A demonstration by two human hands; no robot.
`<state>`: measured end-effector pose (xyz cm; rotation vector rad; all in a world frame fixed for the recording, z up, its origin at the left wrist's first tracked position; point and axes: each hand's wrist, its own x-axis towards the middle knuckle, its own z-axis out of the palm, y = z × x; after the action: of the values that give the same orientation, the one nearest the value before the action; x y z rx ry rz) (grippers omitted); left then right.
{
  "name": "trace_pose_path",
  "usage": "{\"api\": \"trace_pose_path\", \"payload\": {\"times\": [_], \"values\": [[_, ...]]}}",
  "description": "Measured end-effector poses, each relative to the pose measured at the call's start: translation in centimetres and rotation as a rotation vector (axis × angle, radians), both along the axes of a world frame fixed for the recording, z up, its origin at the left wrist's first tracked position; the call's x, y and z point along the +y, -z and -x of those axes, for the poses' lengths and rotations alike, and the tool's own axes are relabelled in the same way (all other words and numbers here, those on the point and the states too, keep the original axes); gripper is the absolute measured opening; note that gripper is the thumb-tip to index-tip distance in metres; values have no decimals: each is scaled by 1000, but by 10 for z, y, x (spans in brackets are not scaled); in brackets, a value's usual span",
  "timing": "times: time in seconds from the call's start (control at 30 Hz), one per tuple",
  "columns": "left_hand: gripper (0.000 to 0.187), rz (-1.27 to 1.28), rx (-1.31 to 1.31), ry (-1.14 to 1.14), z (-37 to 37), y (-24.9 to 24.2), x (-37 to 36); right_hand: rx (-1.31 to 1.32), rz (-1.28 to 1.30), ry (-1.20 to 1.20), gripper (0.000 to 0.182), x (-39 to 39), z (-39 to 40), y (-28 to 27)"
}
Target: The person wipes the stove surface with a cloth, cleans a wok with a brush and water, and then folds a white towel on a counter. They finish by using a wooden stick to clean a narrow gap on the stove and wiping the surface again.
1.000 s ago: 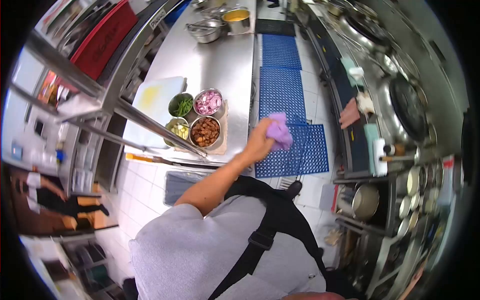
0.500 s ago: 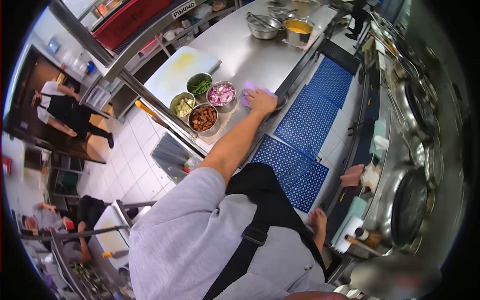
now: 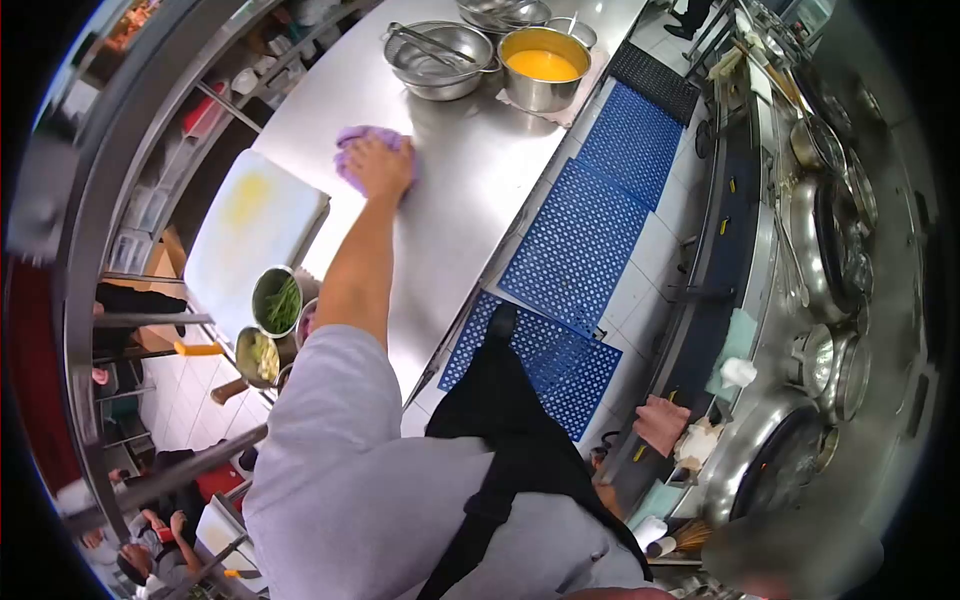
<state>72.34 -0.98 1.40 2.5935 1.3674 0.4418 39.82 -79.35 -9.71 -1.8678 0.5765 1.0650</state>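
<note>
My left hand [image 3: 378,165] presses a crumpled purple cloth [image 3: 356,133] flat against the steel counter [image 3: 455,190], fingers bent over it. To its lower left lies a white cutting board [image 3: 235,240] with a yellow stain. Near my left forearm stand a metal container of cut green vegetables [image 3: 283,303] and another of pale chopped pieces [image 3: 265,360]. A container with pinkish contents is mostly hidden behind my arm. Low at my side, my right hand [image 3: 606,495] is largely covered by the apron; its fingers cannot be made out.
Beyond the cloth sit a metal strainer bowl [image 3: 437,75] and a pot of orange liquid [image 3: 543,68]. Blue perforated mats [image 3: 575,220] cover the aisle. Pans [image 3: 775,460] line the station at right. Shelving [image 3: 150,150] edges the left, with other people [image 3: 165,550] at lower left.
My left hand has moved the purple cloth from the counter's front edge inward, past the containers toward the strainer bowl. The view has turned and shifted; my right hand is less visible.
</note>
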Motion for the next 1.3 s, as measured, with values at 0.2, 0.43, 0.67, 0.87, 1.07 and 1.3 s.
{"api": "trace_pose_path", "payload": {"times": [0.2,0.43,0.67,0.87,1.07,1.3], "values": [[84,10,-66,694,-56,-8,-173,-114,82,-443,22,5,-57,11],[78,35,-227,898,-7,11,-180,-197,-126,194,24,96,-205,2],[42,221,-270,997,125,-15,-167,-367,-180,142,34,98,-297,4],[66,-269,337,157,29,-104,-77,-333,-77,31,33,76,-333,-7],[43,65,-30,1020,-85,-88,-210,-467,-255,175,32,47,-362,-48],[28,815,245,1349,-175,-12,-359,-699,-88,244,37,16,-357,-105]]}}
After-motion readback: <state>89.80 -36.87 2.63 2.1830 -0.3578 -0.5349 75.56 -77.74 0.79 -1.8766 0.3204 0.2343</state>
